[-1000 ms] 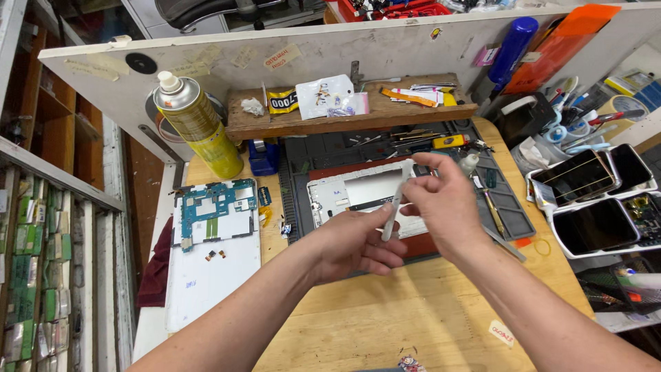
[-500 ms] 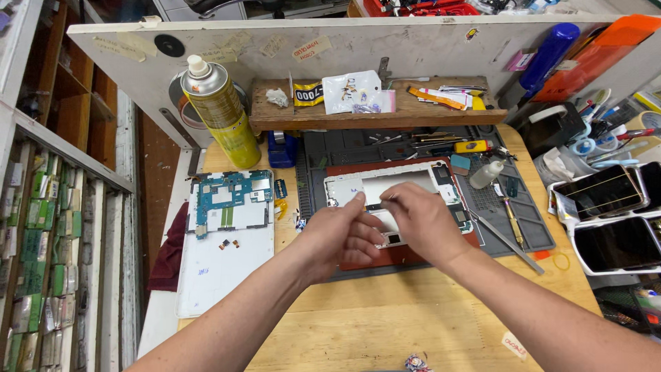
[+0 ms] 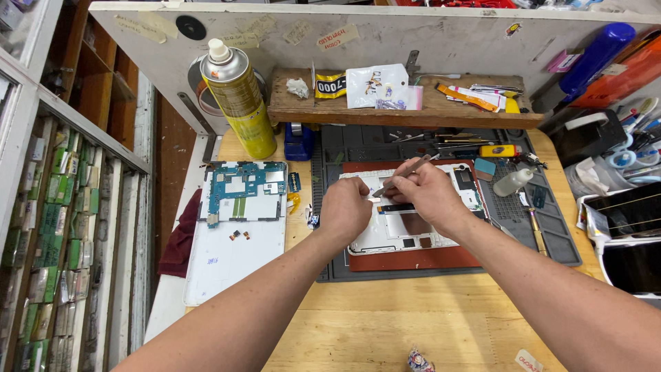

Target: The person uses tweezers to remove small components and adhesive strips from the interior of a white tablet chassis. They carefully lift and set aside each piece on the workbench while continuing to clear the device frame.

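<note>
The white tablet shell (image 3: 406, 227) lies open, face up, on a red mat (image 3: 413, 258) that sits on the dark work mat (image 3: 551, 234) in the middle of the wooden bench (image 3: 385, 324). Both hands are over its upper half. The right hand (image 3: 430, 193) is closed around metal tweezers (image 3: 403, 176), whose shaft slants up to the right while the tips point down and left toward the shell's top edge. The left hand (image 3: 344, 207) is curled, knuckles up, fingertips pressed onto the shell just beside the tweezer tips; whether it pinches anything small I cannot tell.

A second ago the hands were raised above the shell, the right one holding the tweezers up in the air; half a second ago they had dropped onto it, and now they sit a little further toward its top edge, closer together.

To the left, a blue circuit board (image 3: 244, 189) rests on a white panel (image 3: 234, 241), unchanged. A yellow spray can (image 3: 241, 96) stands behind it, and a small clear bottle (image 3: 513, 182) lies right of the shell.
</note>
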